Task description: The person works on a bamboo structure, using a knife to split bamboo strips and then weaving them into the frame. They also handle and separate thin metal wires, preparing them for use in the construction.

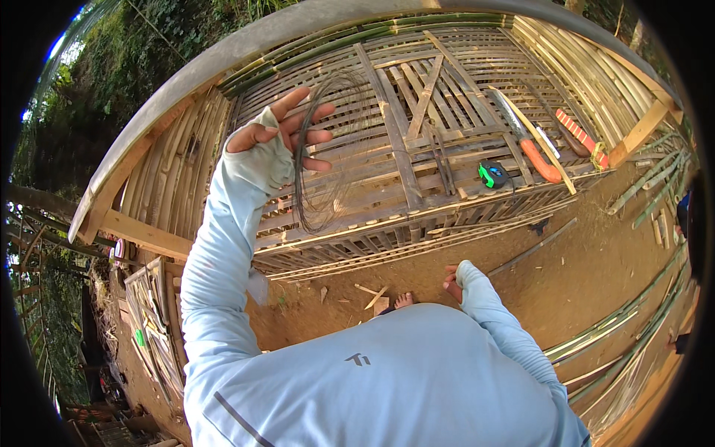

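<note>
My left hand (pixel 281 138), in a pale sleeve that covers the palm, reaches over the slatted bamboo platform (pixel 387 167) with its fingers spread. A loose coil of thin dark wire (pixel 320 212) lies against those fingers, its strands crossing them. Whether the coil hangs on the hand or rests on the slats, I cannot tell. Low in front of the platform, my right hand (pixel 452 283) hangs near my body, partly covered by its sleeve. Its visible fingers are loosely extended, with nothing seen in them.
On the platform lie pliers (pixel 445 164), a green-and-black tape measure (pixel 491 176), an orange-handled saw (pixel 540 160), a bamboo strip (pixel 555 167) and a red-striped object (pixel 577 134). A curved rail (pixel 261 52) edges the far side. Bamboo poles (pixel 618 335) lie on the dirt at right.
</note>
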Motion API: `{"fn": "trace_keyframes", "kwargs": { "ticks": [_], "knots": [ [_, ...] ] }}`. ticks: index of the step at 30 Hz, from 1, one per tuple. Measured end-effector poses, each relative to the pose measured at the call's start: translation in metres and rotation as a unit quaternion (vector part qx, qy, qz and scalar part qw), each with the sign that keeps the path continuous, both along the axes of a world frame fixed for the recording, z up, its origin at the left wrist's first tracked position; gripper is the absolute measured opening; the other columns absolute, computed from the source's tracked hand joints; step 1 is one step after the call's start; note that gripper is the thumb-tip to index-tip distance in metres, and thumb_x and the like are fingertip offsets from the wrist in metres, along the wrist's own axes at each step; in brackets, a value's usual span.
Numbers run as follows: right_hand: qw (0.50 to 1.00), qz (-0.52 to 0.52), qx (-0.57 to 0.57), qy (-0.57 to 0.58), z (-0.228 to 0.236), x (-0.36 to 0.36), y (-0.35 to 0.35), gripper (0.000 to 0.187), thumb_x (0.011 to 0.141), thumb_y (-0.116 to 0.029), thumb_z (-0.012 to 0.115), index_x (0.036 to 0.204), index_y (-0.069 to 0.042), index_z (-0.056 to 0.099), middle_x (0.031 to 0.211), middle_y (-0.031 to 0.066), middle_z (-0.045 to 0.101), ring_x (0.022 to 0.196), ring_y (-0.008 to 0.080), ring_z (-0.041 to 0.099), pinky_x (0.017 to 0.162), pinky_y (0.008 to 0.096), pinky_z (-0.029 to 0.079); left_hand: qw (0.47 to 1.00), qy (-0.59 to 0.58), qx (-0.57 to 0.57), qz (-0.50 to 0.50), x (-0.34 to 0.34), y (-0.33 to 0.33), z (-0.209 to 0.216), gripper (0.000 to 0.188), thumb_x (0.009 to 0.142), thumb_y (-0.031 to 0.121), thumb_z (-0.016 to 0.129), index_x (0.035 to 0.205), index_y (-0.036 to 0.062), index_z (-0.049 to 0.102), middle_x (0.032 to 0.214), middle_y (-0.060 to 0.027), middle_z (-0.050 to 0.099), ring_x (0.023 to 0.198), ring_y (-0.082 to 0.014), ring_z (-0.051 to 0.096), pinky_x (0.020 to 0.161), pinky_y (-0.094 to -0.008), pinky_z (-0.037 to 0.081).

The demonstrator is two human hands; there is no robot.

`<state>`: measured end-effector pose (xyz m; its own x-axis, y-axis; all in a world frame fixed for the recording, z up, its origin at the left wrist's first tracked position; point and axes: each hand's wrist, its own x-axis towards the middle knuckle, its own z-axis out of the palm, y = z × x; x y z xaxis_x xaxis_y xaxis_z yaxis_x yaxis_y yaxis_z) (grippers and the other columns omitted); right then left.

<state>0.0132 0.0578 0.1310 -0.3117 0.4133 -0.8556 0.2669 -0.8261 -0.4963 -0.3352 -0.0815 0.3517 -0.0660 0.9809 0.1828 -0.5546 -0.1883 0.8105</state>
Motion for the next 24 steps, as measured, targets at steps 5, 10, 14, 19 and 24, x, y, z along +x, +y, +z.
{"fn": "trace_keyframes", "kwargs": {
  "ticks": [5, 10, 14, 19, 24],
  "knots": [
    [0.827, 0.341, 0.426, 0.138, -0.023, 0.059, 0.006, 0.031, 0.085, -0.004, 0.060, 0.115, 0.001, 0.054, 0.090, 0.0039, 0.059, 0.082, 0.0106, 0.054, 0.076, 0.0259, 0.047, 1.000, -0.004, 0.015, 0.003, 0.074, 0.008, 0.007, 0.082, 0.075, 0.020, 0.057, 0.148, 0.0050, 0.022, 0.150, -0.0245, 0.023, 0.124, -0.0422, 0.046, 0.094, -0.0636, 0.044],
    [0.833, 0.305, 0.425, 0.177, 0.029, 0.097, -0.002, 0.038, 0.085, -0.016, 0.065, 0.117, 0.002, 0.054, 0.094, 0.0037, 0.060, 0.085, 0.0116, 0.054, 0.079, 0.0269, 0.046, 0.999, -0.031, 0.011, 0.002, 0.147, 0.017, 0.003, 0.086, 0.071, 0.026, 0.060, 0.148, 0.0089, 0.025, 0.152, -0.0155, 0.026, 0.134, -0.0416, 0.032, 0.101, -0.0645, 0.034],
    [0.850, 0.211, 0.411, 0.253, 0.084, 0.123, -0.009, 0.055, 0.083, -0.037, 0.070, 0.119, 0.001, 0.055, 0.101, 0.0046, 0.060, 0.090, 0.0132, 0.054, 0.082, 0.0289, 0.045, 0.999, -0.047, 0.026, -0.001, 0.199, 0.028, -0.006, 0.092, 0.068, 0.034, 0.061, 0.149, 0.0090, 0.024, 0.153, -0.0140, 0.024, 0.136, -0.0406, 0.030, 0.103, -0.0607, 0.034],
    [0.787, 0.181, 0.508, 0.300, 0.120, 0.156, -0.011, 0.071, 0.079, -0.047, 0.072, 0.126, 0.001, 0.051, 0.112, 0.0101, 0.058, 0.102, 0.0168, 0.052, 0.093, 0.0328, 0.041, 0.998, -0.045, 0.051, -0.018, 0.260, 0.039, -0.011, 0.099, 0.065, 0.038, 0.063, 0.150, 0.0084, 0.020, 0.152, -0.0128, 0.024, 0.136, -0.0402, 0.029, 0.103, -0.0552, 0.035],
    [0.804, 0.186, 0.504, 0.254, 0.143, 0.191, -0.023, 0.055, 0.087, -0.040, 0.065, 0.123, 0.001, 0.053, 0.111, 0.0082, 0.059, 0.099, 0.0145, 0.052, 0.090, 0.0309, 0.041, 0.996, -0.037, 0.068, -0.049, 0.311, 0.045, -0.016, 0.099, 0.068, 0.035, 0.062, 0.151, 0.0099, 0.014, 0.155, -0.0109, 0.017, 0.138, -0.0383, 0.026, 0.105, -0.0524, 0.033]
  ]
}}
